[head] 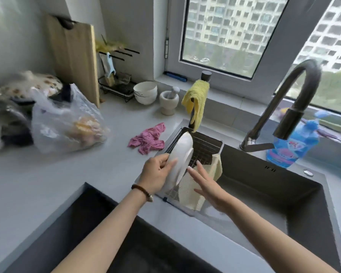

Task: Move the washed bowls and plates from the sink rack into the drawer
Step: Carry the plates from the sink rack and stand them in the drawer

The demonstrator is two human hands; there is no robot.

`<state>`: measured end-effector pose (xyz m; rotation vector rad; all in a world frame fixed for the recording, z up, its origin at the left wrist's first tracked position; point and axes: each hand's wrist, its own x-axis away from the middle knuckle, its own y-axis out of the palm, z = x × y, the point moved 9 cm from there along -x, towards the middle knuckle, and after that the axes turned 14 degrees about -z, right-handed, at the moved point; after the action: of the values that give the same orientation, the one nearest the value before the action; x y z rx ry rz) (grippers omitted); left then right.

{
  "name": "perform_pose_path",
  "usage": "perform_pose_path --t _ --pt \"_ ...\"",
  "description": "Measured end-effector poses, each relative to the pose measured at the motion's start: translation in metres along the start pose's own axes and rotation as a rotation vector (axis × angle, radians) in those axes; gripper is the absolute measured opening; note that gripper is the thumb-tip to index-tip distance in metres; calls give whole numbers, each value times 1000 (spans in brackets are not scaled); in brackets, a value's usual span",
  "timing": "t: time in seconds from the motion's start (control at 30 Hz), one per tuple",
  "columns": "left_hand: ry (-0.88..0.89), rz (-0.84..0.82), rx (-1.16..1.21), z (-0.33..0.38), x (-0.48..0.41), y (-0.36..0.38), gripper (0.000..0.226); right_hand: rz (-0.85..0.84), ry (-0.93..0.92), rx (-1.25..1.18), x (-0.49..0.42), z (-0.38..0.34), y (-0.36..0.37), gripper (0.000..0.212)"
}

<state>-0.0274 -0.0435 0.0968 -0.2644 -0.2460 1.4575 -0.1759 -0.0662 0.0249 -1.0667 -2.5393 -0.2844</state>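
Since the stiff, breakable, likely slippery white plates point(180, 156) stand edgewise at the sink rack point(206, 143), the left grip point(158, 174) clasps their rim while the right grip point(207, 184) hovers empty, fingers straight.

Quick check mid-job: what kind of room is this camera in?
Most likely a home kitchen. A dark sink with a curved faucet holds a wire rack, the left hand grips white plates over it, and a wooden cutting board leans on the wall.
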Motion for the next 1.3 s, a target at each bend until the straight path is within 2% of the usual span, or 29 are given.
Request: perform_pose_path --t 0.1,0.17,0.23,0.37,0.5,0.6,0.67,0.83,0.93,0.97,1.03,1.1,1.2,1.3 --pt "-58 143 78 4 64 -13 25 -118 1 -110 17 5 45 114" --pt "-98 216 91 3 115 -19 33 -219 -14 -114 27 7 83 116" --pt "-146 292 140 0 171 -26 28 -330 -17 -95 39 10 130 121" --pt "-215 459 219 -3 290 -48 23 -534 -27 31 61 21 237 107" --pt "-278 643 231 -9 415 -69 17 -711 1 114 94 43 349 118" --pt "-311 748 249 -15 509 -77 21 -805 0 163 127 61 430 105" --pt "-310 818 299 -23 569 -77 22 -857 -15 201 154 71 482 95" --pt "-308 970 424 -46 715 -70 17 -942 -49 260 213 118 603 103" --pt "-319 1049 488 -65 800 -63 35 -974 5 275 248 156 673 106" --pt "-321 1078 517 -72 825 -61 39 -988 4 276 261 163 695 97" --pt "-321 1144 557 -84 871 -59 27 -997 1 290 277 180 732 77" --pt "-320 1206 597 -96 907 -58 25 -1008 15 315 289 195 763 84" --pt "-281 1285 654 -113 945 -59 37 -1013 28 352 297 217 800 99" --pt "-320 1341 691 -132 971 -61 25 -1035 44 400 300 234 830 94"
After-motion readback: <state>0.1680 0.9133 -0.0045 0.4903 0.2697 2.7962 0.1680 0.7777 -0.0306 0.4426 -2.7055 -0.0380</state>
